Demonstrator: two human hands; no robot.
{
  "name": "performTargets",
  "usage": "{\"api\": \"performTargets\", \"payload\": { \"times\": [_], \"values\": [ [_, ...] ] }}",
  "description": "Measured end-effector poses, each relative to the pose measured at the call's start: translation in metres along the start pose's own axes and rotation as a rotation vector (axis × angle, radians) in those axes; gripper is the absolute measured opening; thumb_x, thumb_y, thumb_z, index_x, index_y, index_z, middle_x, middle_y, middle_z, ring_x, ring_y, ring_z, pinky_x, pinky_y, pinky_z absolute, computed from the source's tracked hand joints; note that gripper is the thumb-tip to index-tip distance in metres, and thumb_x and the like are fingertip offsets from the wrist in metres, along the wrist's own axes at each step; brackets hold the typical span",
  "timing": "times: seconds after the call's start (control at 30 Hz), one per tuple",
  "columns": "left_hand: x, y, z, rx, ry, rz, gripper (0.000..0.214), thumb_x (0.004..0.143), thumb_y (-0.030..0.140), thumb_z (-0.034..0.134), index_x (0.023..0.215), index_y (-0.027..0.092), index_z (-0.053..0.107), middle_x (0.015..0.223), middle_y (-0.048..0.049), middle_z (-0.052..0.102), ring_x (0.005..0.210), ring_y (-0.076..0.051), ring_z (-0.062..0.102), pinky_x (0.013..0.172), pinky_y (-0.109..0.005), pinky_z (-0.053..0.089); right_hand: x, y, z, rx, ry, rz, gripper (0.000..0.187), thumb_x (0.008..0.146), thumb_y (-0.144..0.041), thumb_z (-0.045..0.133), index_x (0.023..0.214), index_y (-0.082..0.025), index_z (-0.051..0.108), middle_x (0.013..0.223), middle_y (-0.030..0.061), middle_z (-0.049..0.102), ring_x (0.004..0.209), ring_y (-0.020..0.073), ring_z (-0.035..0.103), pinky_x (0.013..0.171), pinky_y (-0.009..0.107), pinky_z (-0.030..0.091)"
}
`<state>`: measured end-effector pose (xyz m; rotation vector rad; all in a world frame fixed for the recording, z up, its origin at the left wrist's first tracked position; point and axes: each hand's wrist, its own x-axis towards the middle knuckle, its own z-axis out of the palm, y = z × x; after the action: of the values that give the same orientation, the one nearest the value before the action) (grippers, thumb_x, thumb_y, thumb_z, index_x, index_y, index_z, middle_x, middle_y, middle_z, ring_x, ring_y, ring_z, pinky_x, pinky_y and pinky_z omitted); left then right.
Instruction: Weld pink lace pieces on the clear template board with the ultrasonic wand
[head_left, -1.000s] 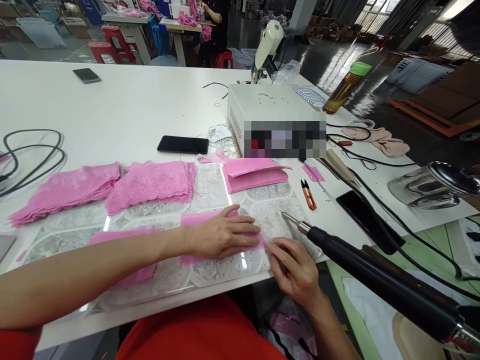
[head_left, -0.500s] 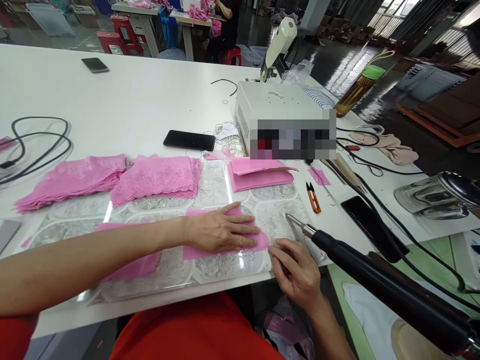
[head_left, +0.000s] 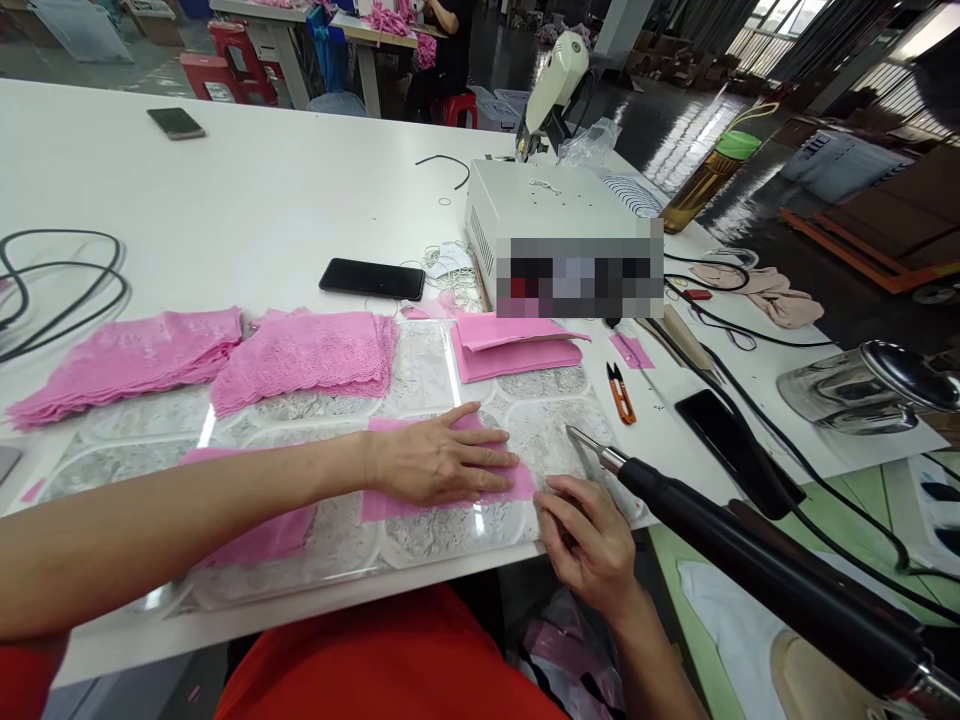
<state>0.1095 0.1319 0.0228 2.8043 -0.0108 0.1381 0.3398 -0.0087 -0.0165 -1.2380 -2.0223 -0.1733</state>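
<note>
Head camera view: the person's left hand (head_left: pixel 439 460) lies palm down with its fingers spread, pressing on a flat pink fabric piece (head_left: pixel 525 480) and grasping nothing. That piece lies near the front edge of the white table (head_left: pixel 255 210), on a clear-surfaced mat with a grey-white marbled pattern (head_left: pixel 551 430). The right hand (head_left: pixel 589 540) is loosely curled at the piece's right end, its index fingertip at or just beside the edge; whether finger and thumb pinch anything, I cannot tell.

Another pink fabric piece (head_left: pixel 259 535) lies on the mat, partly hidden by the left forearm. Farther back are two layered stacks of pink lace-patterned fabric, one to the left (head_left: pixel 135 355) and one nearer the middle (head_left: pixel 307 355), and to their right a folded pink fabric bundle (head_left: pixel 517 355).

A black-handled tool with a pointed metal tip (head_left: pixel 705 520) slants in from the right, its tip above the mat, near the right hand but apart from it. Beyond that tip lie orange-handled thread snips (head_left: pixel 621 395), with a black phone (head_left: pixel 739 450) to their right.
</note>
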Motion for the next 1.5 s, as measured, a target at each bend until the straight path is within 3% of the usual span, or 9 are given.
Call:
{"api": "performTargets", "payload": {
  "times": [0.53,0.73,1.03,1.13,1.23,1.3,1.37,1.43,1.5],
  "values": [
    [0.007,0.004,0.002,-0.026,-0.052,-0.020,0.040,0.101,0.034,0.041,0.140,0.026,0.047,0.150,-0.0024,0.040,0.144,-0.023,0.028,0.118,-0.053,-0.009,0.003,-0.002,0.000,0.008,0.030,0.020,0.028,0.076,-0.004,0.062,0.101,-0.017,0.064,0.098,0.0098,0.065,0.089,0.0175,0.063,0.075,0.034,0.056],
    [0.007,0.003,0.003,-0.035,-0.043,-0.021,0.039,0.101,0.035,0.041,0.140,0.031,0.047,0.151,-0.0009,0.040,0.143,-0.023,0.029,0.119,-0.052,-0.007,-0.002,-0.004,-0.004,0.036,0.118,0.063,0.027,0.076,-0.002,0.059,0.098,-0.017,0.065,0.094,0.0084,0.066,0.089,0.0174,0.065,0.077,0.033,0.058],
    [0.006,0.003,0.001,-0.042,-0.038,-0.013,0.039,0.101,0.035,0.040,0.140,0.030,0.047,0.150,-0.0016,0.041,0.143,-0.023,0.029,0.119,-0.050,-0.006,-0.032,-0.003,-0.016,0.041,0.239,0.384,0.016,0.082,-0.011,0.058,0.090,-0.020,0.068,0.092,0.0055,0.069,0.084,0.0168,0.067,0.075,0.031,0.057],
    [0.006,0.003,0.001,-0.063,-0.029,-0.017,0.042,0.101,0.035,0.041,0.143,0.028,0.043,0.151,-0.0035,0.040,0.144,-0.023,0.028,0.120,-0.049,-0.003,-0.039,-0.001,-0.014,0.125,0.311,0.603,0.011,0.084,-0.020,0.059,0.086,-0.020,0.070,0.091,0.0062,0.071,0.084,0.0191,0.068,0.072,0.032,0.056],
    [0.006,0.002,0.001,-0.088,-0.018,-0.035,0.046,0.100,0.035,0.042,0.145,0.026,0.040,0.150,-0.0056,0.040,0.144,-0.024,0.028,0.120,-0.050,0.000,-0.039,0.001,-0.012,0.327,0.466,0.852,0.011,0.082,-0.026,0.063,0.086,-0.018,0.070,0.083,0.0056,0.071,0.077,0.0198,0.068,0.072,0.035,0.056],
    [0.006,0.002,0.000,-0.093,-0.011,-0.044,0.046,0.100,0.034,0.043,0.145,0.026,0.040,0.150,-0.0059,0.041,0.144,-0.024,0.029,0.120,-0.050,0.002,-0.036,0.001,-0.011,0.461,0.554,0.962,0.024,0.080,-0.026,0.067,0.102,-0.018,0.068,0.085,0.0046,0.071,0.077,0.0195,0.068,0.077,0.039,0.057],
    [0.005,0.002,0.001,-0.085,-0.015,-0.049,0.046,0.100,0.034,0.042,0.145,0.026,0.041,0.150,-0.0050,0.041,0.144,-0.024,0.028,0.120,-0.050,0.001,-0.032,0.001,-0.010,0.553,0.592,0.992,0.051,0.078,-0.024,0.070,0.127,-0.022,0.056,0.104,0.0061,0.070,0.089,0.0202,0.068,0.085,0.042,0.056],
    [0.005,0.003,0.001,-0.073,-0.022,-0.050,0.045,0.100,0.034,0.042,0.144,0.027,0.042,0.150,-0.0036,0.041,0.144,-0.023,0.028,0.120,-0.049,-0.001,-0.027,0.001,-0.010,0.601,0.603,0.941,0.070,0.077,-0.024,0.070,0.140,-0.028,0.041,0.126,0.0081,0.062,0.106,0.0217,0.065,0.092,0.045,0.054],
    [0.005,0.003,0.002,-0.063,-0.022,-0.046,0.044,0.100,0.034,0.043,0.143,0.028,0.042,0.150,-0.0026,0.041,0.144,-0.023,0.028,0.120,-0.050,-0.001,-0.021,0.002,-0.009,0.612,0.622,0.863,0.071,0.077,-0.025,0.069,0.141,-0.031,0.038,0.136,0.0086,0.054,0.117,0.0228,0.059,0.097,0.049,0.051]
  ]
}}
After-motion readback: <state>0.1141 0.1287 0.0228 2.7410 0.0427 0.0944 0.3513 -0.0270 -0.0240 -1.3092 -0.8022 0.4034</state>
